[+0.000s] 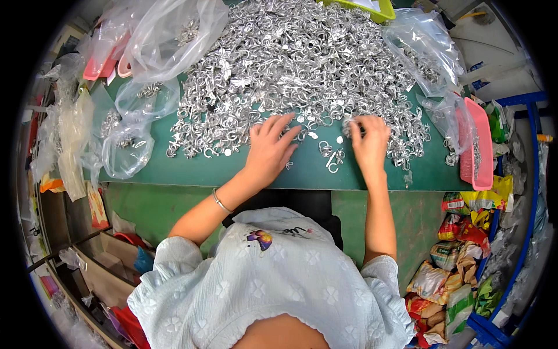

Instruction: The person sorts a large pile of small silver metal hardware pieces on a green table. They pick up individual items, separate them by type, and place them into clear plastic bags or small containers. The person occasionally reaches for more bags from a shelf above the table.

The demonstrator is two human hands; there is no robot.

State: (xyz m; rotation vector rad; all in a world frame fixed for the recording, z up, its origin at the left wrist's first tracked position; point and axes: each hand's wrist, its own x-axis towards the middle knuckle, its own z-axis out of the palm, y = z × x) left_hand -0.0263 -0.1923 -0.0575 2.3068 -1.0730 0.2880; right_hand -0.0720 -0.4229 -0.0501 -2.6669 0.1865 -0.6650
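Observation:
A broad heap of small silver metal pieces point(279, 64), many of them ring-shaped, is spread over the green tabletop point(197, 173). My left hand point(268, 148) rests at the near edge of the heap, its fingers apart and nothing held in them. To the right, my right hand point(371, 142) has its fingers curled, with thumb and forefinger closing at a small silver piece point(347, 127); its exact kind is blurred. Between my hands lie a few loose pieces point(333, 158), some like open rings, and a small round disc point(339, 139).
Clear plastic bags point(128, 154) with silver pieces lie at the left, with a larger bag point(174, 41) behind. At the right stand a pink tray point(479, 145) and another bag point(421, 52). A yellow-green tray point(383, 11) is at the far edge. Colourful packets point(430, 279) fill the lower right.

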